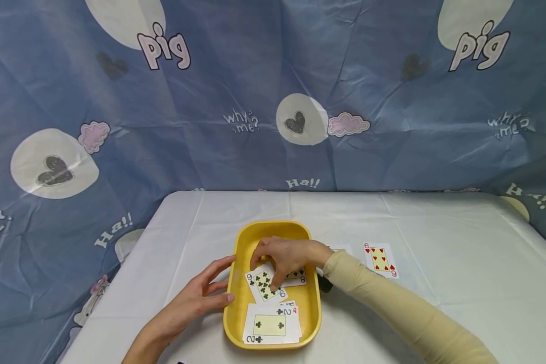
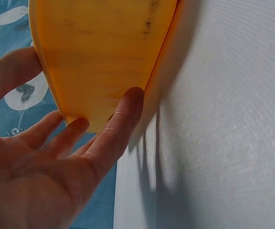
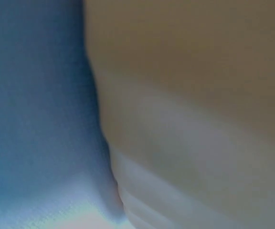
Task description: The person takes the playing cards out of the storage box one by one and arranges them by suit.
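In the head view a yellow tray (image 1: 317, 323) with raised walls holds several playing cards. My right hand (image 1: 287, 255) reaches into it from the right and grips a nine of clubs (image 1: 259, 281) between thumb and fingers. Partly under that hand lies an eight (image 1: 297, 278) with black pips. A two of clubs (image 1: 269, 324) tops a few cards at the tray's near end. My left hand (image 1: 194, 297) rests its fairly straight fingertips against the tray's left wall. From below, the left wrist view has the fingers (image 2: 116, 126) touching the yellow wall (image 2: 99, 57).
A six of hearts (image 1: 380, 260) lies face up on the white-covered table (image 1: 441, 242), right of the tray. Another card (image 1: 341, 247) and a small black object (image 1: 325, 284) are partly hidden by the right arm. A beige sleeve (image 3: 190, 95) fills most of the right wrist view.
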Tool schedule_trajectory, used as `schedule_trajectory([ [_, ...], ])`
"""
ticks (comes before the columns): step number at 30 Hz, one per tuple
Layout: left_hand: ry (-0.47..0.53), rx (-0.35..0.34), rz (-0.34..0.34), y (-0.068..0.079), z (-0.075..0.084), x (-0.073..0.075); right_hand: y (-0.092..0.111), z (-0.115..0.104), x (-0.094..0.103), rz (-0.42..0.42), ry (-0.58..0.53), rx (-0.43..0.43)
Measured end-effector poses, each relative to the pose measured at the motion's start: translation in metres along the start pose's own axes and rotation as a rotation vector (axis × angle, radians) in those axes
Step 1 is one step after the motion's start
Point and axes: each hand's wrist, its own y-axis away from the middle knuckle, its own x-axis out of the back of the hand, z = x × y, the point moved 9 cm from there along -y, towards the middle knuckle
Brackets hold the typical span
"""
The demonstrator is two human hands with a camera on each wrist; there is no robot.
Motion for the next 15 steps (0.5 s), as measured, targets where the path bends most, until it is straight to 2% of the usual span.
schedule_trajectory([
  [4, 0.003, -0.002, 0.000, 0.000, 0.000, 0.000, 0.000, -0.004, -0.001, -0.020, -0.026, 0.054],
  [9, -0.002, -0.008, -0.002, 0.000, 0.000, 0.000, -0.001, -0.011, -0.003, -0.044, -0.181, 0.167],
  [11, -0.002, -0.014, -0.006, 0.000, 0.001, 0.000, 0.000, -0.013, -0.001, -0.036, -0.247, 0.212],
  [15, -0.008, -0.019, -0.007, 0.000, 0.001, 0.000, 0.001, -0.016, 0.007, 0.016, -0.299, 0.267],
])
